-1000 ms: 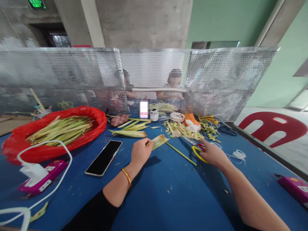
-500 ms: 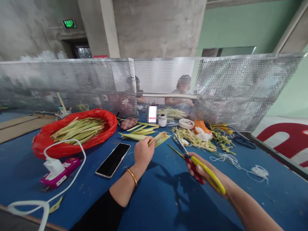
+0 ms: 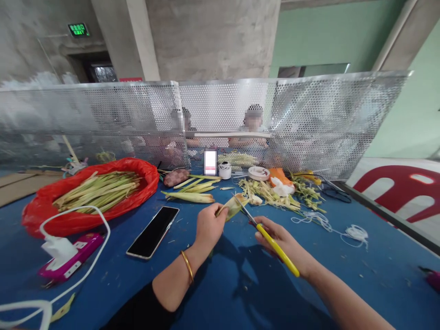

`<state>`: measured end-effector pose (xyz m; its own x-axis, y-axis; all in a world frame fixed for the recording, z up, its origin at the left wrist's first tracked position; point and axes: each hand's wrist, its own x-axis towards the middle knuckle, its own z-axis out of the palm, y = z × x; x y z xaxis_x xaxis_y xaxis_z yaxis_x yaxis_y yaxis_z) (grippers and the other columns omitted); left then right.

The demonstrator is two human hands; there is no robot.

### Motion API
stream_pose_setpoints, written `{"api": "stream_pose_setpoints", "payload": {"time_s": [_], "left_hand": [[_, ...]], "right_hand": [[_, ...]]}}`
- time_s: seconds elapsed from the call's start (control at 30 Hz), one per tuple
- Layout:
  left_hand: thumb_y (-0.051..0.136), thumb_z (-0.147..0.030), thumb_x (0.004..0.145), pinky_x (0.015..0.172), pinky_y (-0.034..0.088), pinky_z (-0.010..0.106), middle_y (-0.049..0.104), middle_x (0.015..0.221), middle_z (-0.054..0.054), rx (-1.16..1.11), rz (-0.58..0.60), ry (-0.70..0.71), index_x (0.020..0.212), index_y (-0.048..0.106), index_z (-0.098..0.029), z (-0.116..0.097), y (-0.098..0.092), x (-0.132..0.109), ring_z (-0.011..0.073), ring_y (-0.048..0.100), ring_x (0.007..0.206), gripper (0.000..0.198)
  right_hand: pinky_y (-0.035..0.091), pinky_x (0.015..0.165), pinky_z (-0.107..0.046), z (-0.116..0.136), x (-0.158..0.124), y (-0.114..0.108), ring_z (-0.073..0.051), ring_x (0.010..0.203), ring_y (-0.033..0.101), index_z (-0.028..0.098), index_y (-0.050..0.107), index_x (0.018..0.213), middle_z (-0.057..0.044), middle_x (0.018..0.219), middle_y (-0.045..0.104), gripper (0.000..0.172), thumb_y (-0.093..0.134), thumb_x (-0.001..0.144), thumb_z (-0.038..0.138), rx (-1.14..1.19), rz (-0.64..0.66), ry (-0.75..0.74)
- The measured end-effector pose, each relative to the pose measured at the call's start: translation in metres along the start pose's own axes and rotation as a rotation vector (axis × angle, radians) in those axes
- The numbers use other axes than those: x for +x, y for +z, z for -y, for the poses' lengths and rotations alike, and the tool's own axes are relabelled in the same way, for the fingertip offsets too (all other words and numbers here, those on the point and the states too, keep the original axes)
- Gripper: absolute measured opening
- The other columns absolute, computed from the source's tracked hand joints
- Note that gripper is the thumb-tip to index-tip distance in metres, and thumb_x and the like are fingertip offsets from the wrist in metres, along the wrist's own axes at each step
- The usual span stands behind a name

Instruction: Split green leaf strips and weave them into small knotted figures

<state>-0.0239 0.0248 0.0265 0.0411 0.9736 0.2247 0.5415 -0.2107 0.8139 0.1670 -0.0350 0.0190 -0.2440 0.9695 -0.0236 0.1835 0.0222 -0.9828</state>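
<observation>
Pinched in my left hand (image 3: 210,223) is a pale green and tan corn husk (image 3: 234,209), its wide end pointing right. My right hand (image 3: 280,240) grips scissors (image 3: 275,247) with a yellow handle. Their blades reach up and left to the end of the husk; whether they are cutting into it I cannot tell. Several more husks (image 3: 192,197) lie just beyond my left hand. A heap of trimmed scraps (image 3: 271,195) spreads beyond my right hand.
At left stand a red bag (image 3: 144,195) of long stalks and a purple power strip (image 3: 67,263) with a white cable. A phone (image 3: 153,233) lies beside my left forearm. White string (image 3: 355,233) is at right. Two people sit behind the perforated metal screen (image 3: 220,110).
My right hand has brought the scissors left, and their blades now meet the end of the husk. My left hand has lowered slightly with the husk. The view has turned a little right.
</observation>
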Motion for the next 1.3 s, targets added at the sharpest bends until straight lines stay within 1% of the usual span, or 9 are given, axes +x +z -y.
{"api": "stream_pose_setpoints", "payload": {"time_s": [0.1, 0.27, 0.47, 0.6, 0.7, 0.83, 1.07, 1.17, 1.3], "left_hand": [[0.05, -0.038, 0.082, 0.048, 0.036, 0.023, 0.047, 0.04, -0.006, -0.087, 0.027, -0.039, 0.067, 0.06, -0.021, 0.0, 0.0, 0.002, 0.0122, 0.047, 0.038, 0.025], [0.052, -0.042, 0.08, 0.041, 0.032, 0.022, 0.06, 0.053, -0.004, -0.217, 0.066, -0.086, 0.067, 0.058, -0.019, 0.006, 0.001, 0.006, 0.0097, 0.044, 0.035, 0.027], [0.053, -0.042, 0.079, 0.039, 0.03, 0.021, 0.061, 0.054, -0.003, -0.254, 0.099, -0.088, 0.064, 0.056, -0.018, 0.01, 0.0, 0.009, 0.0079, 0.041, 0.035, 0.028], [0.053, -0.043, 0.078, 0.039, 0.029, 0.02, 0.06, 0.053, -0.002, -0.251, 0.104, -0.093, 0.063, 0.055, -0.018, 0.01, -0.001, 0.01, 0.0077, 0.04, 0.035, 0.029], [0.052, -0.042, 0.078, 0.038, 0.028, 0.021, 0.06, 0.053, -0.002, -0.245, 0.109, -0.098, 0.063, 0.055, -0.018, 0.009, -0.001, 0.011, 0.0079, 0.039, 0.035, 0.028], [0.052, -0.042, 0.078, 0.039, 0.026, 0.021, 0.061, 0.055, -0.002, -0.221, 0.13, -0.094, 0.065, 0.056, -0.018, 0.009, -0.003, 0.011, 0.0081, 0.039, 0.036, 0.028], [0.055, -0.035, 0.077, 0.049, 0.028, 0.022, 0.059, 0.053, -0.003, -0.091, 0.134, -0.034, 0.058, 0.06, -0.017, 0.007, -0.01, 0.014, 0.0089, 0.042, 0.045, 0.027], [0.054, -0.034, 0.078, 0.051, 0.028, 0.022, 0.057, 0.052, -0.003, -0.03, 0.166, 0.005, 0.056, 0.059, -0.017, 0.004, -0.012, 0.012, 0.0095, 0.043, 0.048, 0.028], [0.053, -0.035, 0.078, 0.05, 0.027, 0.022, 0.053, 0.048, -0.005, 0.017, 0.251, 0.062, 0.054, 0.057, -0.017, 0.001, -0.012, 0.009, 0.0093, 0.042, 0.048, 0.03]], "right_hand": [[0.022, 0.041, -0.021, 0.003, 0.001, 0.0, -0.006, 0.044, 0.026, 0.021, 0.053, 0.096, 0.009, 0.057, 0.033, 0.05, 0.065, 0.071, 0.063, -0.011, -0.014, 0.004], [0.019, 0.038, -0.022, 0.005, -0.001, 0.001, -0.006, 0.04, 0.024, 0.019, 0.057, 0.093, 0.009, 0.052, 0.03, 0.051, 0.064, 0.071, 0.064, -0.047, -0.041, 0.02], [0.019, 0.039, -0.021, -0.01, 0.002, -0.001, -0.005, 0.042, 0.024, 0.018, 0.059, 0.093, 0.008, 0.056, 0.031, 0.046, 0.06, 0.077, 0.061, -0.094, -0.036, -0.014], [0.02, 0.04, -0.021, -0.014, 0.004, -0.002, -0.005, 0.043, 0.026, 0.017, 0.06, 0.099, 0.008, 0.058, 0.033, 0.049, 0.058, 0.078, 0.061, -0.138, -0.042, -0.032], [0.021, 0.041, -0.021, -0.008, 0.001, -0.001, -0.006, 0.045, 0.027, 0.016, 0.059, 0.098, 0.007, 0.058, 0.033, 0.051, 0.057, 0.078, 0.063, -0.172, -0.05, -0.046], [0.023, 0.043, -0.021, 0.003, -0.005, 0.0, -0.008, 0.051, 0.028, 0.016, 0.055, 0.104, 0.006, 0.061, 0.036, 0.054, 0.054, 0.079, 0.063, -0.227, -0.01, -0.059], [0.028, 0.051, -0.022, 0.001, -0.007, -0.004, -0.011, 0.059, 0.031, 0.019, 0.052, 0.108, 0.005, 0.066, 0.038, 0.044, 0.056, 0.082, 0.054, -0.321, 0.005, -0.083], [0.027, 0.051, -0.022, -0.001, -0.006, -0.004, -0.011, 0.06, 0.031, 0.019, 0.051, 0.109, 0.005, 0.067, 0.038, 0.045, 0.055, 0.082, 0.055, -0.324, 0.005, -0.083], [0.027, 0.051, -0.022, -0.001, -0.004, -0.003, -0.011, 0.06, 0.031, 0.018, 0.052, 0.108, 0.005, 0.066, 0.038, 0.047, 0.056, 0.081, 0.056, -0.317, -0.002, -0.071]]}}
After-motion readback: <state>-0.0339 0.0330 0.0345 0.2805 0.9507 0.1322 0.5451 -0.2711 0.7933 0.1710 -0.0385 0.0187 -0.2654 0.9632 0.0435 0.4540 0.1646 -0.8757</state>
